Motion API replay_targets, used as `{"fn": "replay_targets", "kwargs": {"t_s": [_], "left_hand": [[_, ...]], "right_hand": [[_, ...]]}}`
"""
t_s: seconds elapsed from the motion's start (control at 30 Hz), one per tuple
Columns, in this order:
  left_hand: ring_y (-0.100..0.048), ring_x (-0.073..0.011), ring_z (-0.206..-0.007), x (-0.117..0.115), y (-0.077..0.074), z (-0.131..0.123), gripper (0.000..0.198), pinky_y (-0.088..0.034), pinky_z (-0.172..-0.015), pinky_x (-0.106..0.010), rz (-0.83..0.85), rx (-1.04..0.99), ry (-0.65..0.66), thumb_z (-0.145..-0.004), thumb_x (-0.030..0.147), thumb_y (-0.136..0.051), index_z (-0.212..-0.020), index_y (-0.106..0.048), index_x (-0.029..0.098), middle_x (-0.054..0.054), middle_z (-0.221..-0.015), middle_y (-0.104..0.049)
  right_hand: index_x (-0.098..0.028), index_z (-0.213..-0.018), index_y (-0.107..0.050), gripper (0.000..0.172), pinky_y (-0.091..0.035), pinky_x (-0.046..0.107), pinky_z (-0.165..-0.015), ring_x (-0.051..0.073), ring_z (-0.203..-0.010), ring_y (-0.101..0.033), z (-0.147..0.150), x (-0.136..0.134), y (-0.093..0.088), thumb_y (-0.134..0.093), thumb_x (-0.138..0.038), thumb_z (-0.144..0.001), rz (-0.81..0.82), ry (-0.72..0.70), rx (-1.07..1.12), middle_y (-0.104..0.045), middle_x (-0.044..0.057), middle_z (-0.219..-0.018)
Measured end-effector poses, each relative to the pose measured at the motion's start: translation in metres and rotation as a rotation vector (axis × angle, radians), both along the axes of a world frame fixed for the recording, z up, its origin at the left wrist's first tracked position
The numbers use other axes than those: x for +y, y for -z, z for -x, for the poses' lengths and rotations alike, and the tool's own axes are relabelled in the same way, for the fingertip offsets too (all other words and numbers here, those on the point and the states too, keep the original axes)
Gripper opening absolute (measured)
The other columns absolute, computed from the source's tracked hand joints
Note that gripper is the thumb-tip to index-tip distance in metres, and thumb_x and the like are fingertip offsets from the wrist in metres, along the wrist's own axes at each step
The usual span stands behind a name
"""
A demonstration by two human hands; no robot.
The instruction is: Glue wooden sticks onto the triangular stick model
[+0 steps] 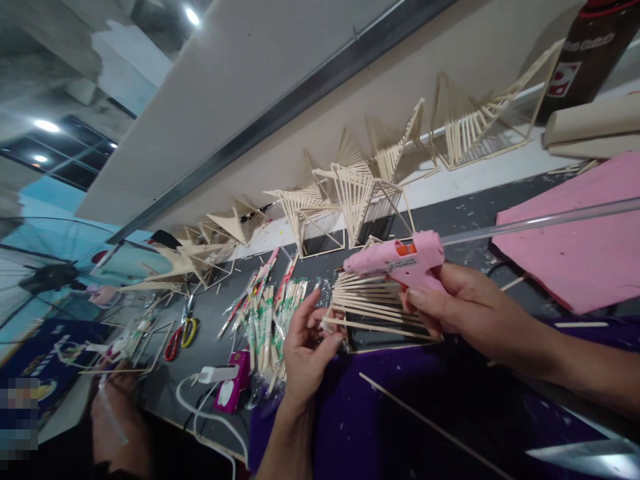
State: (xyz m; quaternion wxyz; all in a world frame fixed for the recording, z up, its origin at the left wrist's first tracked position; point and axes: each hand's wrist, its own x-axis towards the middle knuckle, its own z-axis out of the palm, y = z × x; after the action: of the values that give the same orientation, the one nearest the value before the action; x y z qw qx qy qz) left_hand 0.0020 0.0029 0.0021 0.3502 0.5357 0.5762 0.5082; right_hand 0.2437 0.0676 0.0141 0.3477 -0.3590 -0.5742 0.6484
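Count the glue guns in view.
2. A pink glue gun in the right hand; a white glue gun, blurry, by a co-worker's hand. Others may be hidden.

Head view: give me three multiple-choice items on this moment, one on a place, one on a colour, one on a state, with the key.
1. Where do the scissors lie?
A. on the pink foam sheet
B. on the dark table, left of the wrapped chopsticks
C. inside a finished stick frame

2. What colour is the glue gun?
A. pink
B. blue
C. black

3. How is the glue gun held?
A. lying loose on the table
B. in the left hand
C. gripped in the right hand, nozzle over the stick frame

Key: 1 B, the scissors rest on the table beside the wrapped chopsticks. 2 A, its body is pink. 3 C, the right hand closes on its handle while the left hand touches the stick frame.
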Motion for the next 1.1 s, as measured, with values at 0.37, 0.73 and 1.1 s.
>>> {"fn": "replay_targets", "kwargs": {"t_s": [0.37, 0.73, 1.1], "left_hand": [[-0.062, -0.0133, -0.060, 0.009, 0.002, 0.009, 0.038, -0.043, -0.043, -0.019, -0.133, -0.166, -0.071, -0.072, 0.037, -0.065, -0.104, -0.054, 0.018, -0.007, -0.090, -0.065], [-0.048, -0.0081, -0.037, 0.022, -0.002, 0.017, 0.032, -0.033, -0.034, -0.017, -0.217, -0.223, -0.169, -0.077, 0.041, -0.059, -0.064, -0.043, 0.016, 0.004, -0.048, -0.051], [-0.055, -0.0090, -0.045, 0.025, 0.004, 0.016, 0.023, -0.035, -0.035, -0.016, -0.129, -0.161, -0.139, -0.072, 0.034, -0.065, -0.078, -0.061, 0.012, -0.002, -0.064, -0.064]], "right_hand": [[-0.019, -0.094, -0.058, 0.012, -0.043, 0.021, -0.044, 0.008, -0.052, -0.054, -0.028, 0.006, -0.052, -0.051, -0.024, -0.086, -0.219, 0.363, 0.303, -0.063, -0.001, -0.079], [-0.018, -0.085, -0.063, 0.017, -0.035, 0.021, -0.043, 0.007, -0.051, -0.052, -0.108, -0.035, -0.051, -0.054, -0.032, -0.084, -0.225, 0.517, -0.110, -0.062, 0.003, -0.075], [-0.018, -0.077, -0.056, 0.022, -0.031, 0.021, -0.041, 0.008, -0.043, -0.045, -0.163, -0.067, 0.006, -0.061, -0.039, -0.076, 0.045, 0.662, -0.176, -0.056, -0.001, -0.054]]}}
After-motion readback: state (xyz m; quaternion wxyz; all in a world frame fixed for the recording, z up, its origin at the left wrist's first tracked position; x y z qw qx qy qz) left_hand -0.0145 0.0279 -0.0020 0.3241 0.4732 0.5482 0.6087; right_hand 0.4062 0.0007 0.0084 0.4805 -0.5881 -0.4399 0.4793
